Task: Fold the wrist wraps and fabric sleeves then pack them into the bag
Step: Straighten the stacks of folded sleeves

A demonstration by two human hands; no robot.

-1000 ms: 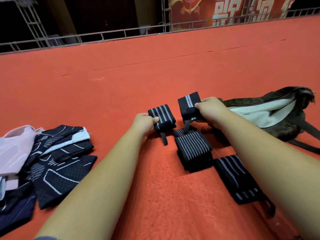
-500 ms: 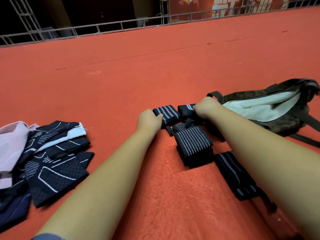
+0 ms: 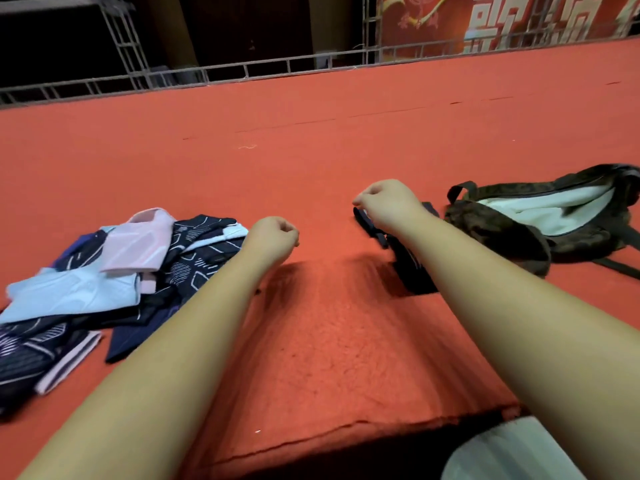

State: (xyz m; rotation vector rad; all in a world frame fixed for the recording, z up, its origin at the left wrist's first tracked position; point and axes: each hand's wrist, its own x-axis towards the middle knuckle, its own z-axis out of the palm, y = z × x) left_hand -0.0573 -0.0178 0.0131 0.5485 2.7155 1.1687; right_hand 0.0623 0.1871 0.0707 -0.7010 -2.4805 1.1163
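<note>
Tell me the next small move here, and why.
Probably reach the left hand to the heap of fabric sleeves and pull one free for folding. That hand is curled on nothing, right beside the heap, which lies jumbled and unfolded; the bag gapes open past the right hand.

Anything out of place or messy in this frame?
The fabric sleeves lie in a crumpled, overlapping heap on the red carpet, not yet folded. The bag lies open on its side. Nothing looks spilled or damaged.
</note>
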